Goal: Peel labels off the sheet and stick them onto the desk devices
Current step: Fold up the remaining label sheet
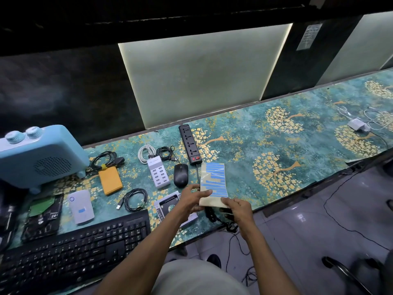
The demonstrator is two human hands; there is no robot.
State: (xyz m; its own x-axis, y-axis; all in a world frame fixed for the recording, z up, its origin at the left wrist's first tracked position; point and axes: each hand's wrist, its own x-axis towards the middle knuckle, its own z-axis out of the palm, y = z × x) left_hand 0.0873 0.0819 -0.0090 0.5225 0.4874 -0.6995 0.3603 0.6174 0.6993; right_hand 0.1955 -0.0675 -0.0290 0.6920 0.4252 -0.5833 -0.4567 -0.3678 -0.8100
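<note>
While both hands hold the label sheet (213, 184) at lower centre, left hand (194, 199) pinching its edge and right hand (237, 209) gripping the bottom, peeling seems underway; next needs lifting one blue strip cleanly.

Keyboard (74, 252) cut off at left and bottom edges. Heater (40, 154) clipped at left edge. Optical drive caddy (168, 205) partly hidden behind left hand (194, 200). Label sheet (213, 184) print too small to read.
</note>
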